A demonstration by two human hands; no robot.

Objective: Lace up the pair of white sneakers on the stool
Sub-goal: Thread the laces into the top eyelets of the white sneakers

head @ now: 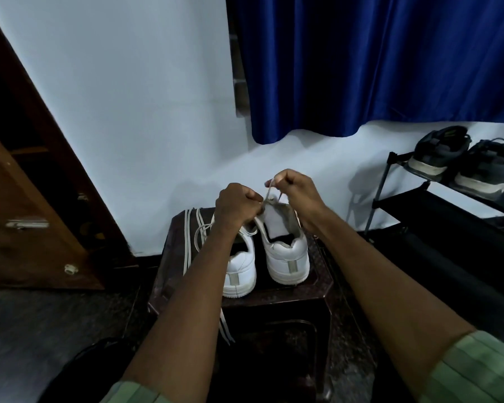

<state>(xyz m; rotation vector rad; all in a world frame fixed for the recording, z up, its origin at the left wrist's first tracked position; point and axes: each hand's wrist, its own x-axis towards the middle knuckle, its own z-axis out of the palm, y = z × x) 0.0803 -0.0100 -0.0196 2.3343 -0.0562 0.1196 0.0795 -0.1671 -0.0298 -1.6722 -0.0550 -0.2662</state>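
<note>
Sneakers [266, 251] sit light on stool [317, 283]; both hands [239, 205] [296, 189] pinch limp, thin lace [269, 193] near its ends.

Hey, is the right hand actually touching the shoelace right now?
Touching. The head view shows the right hand with fingers curled, pinching the lace, which runs from its fingertips down to the right sneaker.

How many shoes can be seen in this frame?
4: two white sneakers, left and right, on the stool; two dark shoes, one beside the other, on the rack. Others may be hidden.
</note>
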